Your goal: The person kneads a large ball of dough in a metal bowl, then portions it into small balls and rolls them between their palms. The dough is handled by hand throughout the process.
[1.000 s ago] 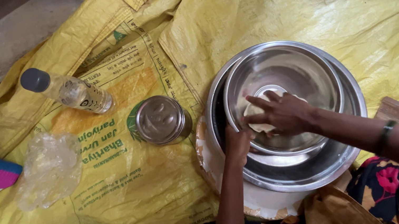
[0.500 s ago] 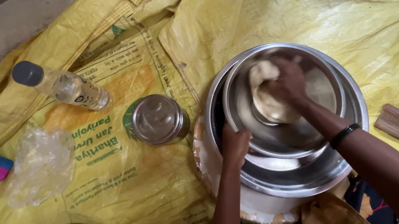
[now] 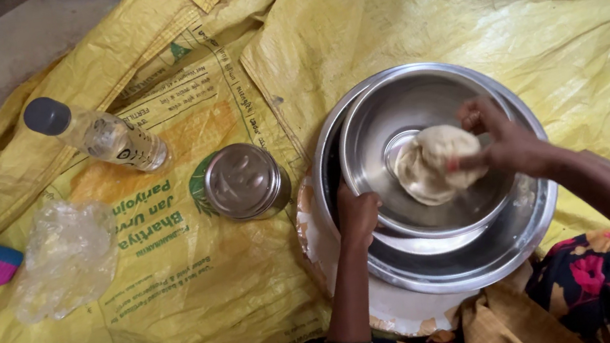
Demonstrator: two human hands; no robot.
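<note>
Change noted: half a second ago our right hand (image 3: 509, 143) pressed the pale, soft lump of dough (image 3: 434, 163) high against the far wall of the small shiny steel bowl (image 3: 394, 112); now the dough sits lower, near the bowl's middle, and the hand has come round to its right side.

Dough: lies in the small bowl, which is nested in a wider steel basin (image 3: 496, 247). Our right fingers curl over the lump's right edge, gripping it, thumb toward us.

Left hand (image 3: 357, 216): fingers closed on the small bowl's near-left rim.

Surroundings: round steel lidded tin (image 3: 244, 181) just left of the basin; clear plastic bottle with dark cap (image 3: 100, 136) beyond it; crumpled clear plastic bag (image 3: 66, 258); all on a yellow woven sack sheet (image 3: 539, 4).
</note>
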